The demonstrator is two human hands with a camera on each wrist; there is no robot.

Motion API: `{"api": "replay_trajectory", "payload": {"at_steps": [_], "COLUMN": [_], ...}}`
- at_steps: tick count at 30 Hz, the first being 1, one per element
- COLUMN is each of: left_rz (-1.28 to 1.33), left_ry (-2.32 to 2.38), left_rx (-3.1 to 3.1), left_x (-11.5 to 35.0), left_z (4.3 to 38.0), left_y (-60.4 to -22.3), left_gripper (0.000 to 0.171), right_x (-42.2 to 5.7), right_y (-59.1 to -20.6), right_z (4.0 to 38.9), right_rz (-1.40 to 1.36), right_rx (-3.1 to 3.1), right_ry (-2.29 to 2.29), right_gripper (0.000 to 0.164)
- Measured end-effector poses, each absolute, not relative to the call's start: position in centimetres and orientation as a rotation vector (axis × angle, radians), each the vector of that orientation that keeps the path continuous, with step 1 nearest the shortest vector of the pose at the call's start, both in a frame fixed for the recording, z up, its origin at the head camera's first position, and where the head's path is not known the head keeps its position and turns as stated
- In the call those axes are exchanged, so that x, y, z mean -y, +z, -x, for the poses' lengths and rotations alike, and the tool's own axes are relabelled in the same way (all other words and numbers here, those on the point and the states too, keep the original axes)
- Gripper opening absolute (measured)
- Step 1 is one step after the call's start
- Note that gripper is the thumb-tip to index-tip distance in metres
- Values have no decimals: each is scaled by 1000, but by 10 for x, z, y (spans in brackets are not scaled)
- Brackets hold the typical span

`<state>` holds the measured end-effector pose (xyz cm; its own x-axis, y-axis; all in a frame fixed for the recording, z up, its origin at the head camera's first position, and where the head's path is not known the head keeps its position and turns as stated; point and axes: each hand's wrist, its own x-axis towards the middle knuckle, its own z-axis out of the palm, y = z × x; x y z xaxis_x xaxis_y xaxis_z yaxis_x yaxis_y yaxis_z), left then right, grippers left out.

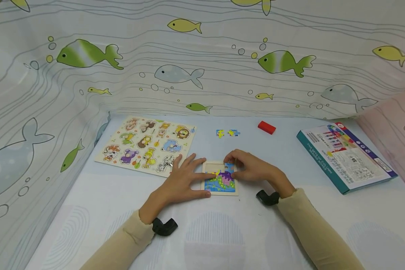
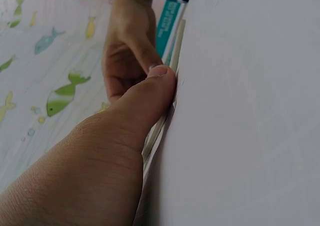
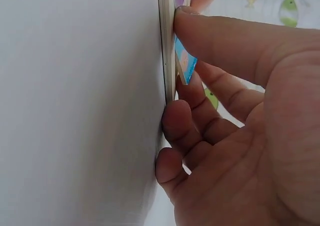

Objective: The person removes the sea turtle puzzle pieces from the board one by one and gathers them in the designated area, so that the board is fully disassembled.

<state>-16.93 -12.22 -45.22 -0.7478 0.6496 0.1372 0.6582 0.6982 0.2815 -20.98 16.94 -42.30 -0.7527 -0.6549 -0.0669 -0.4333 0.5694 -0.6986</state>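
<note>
A small jigsaw puzzle in a wooden frame (image 1: 212, 167) lies in front of me, its lower part filled with blue, purple and green pieces and its upper left showing bare wood. My left hand (image 1: 180, 180) spreads its fingers over the frame's left side, index fingertip on the pieces and thumb at the lower left corner. At the upper right corner, my right hand (image 1: 253, 168) pinches a blue puzzle piece (image 3: 186, 65) with curled fingers. That piece tilts up out of the frame in the right wrist view. The thumb partly covers it.
Two loose puzzle pieces (image 1: 234, 132) lie beyond the frame, with a red block (image 1: 266, 127) to their right. An animal puzzle board (image 1: 116, 147) sits at the left, close to the left fingertips. A flat teal-edged box (image 1: 354, 159) lies at the right. A fish-patterned sheet rises behind.
</note>
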Motion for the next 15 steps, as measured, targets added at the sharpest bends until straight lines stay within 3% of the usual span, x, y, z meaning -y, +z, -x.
{"api": "replay_trajectory", "payload": {"at_steps": [15], "left_rz": [1108], "left_ry": [-474], "left_rx": [2869], "left_x": [122], "left_z": [169], "left_y": [-451], "left_gripper": [58], "right_x": [-172], "right_y": [-423], "right_z": [213], "right_rz": [860], "right_rx": [-2515], "right_ry": [-982], "right_gripper": [38]}}
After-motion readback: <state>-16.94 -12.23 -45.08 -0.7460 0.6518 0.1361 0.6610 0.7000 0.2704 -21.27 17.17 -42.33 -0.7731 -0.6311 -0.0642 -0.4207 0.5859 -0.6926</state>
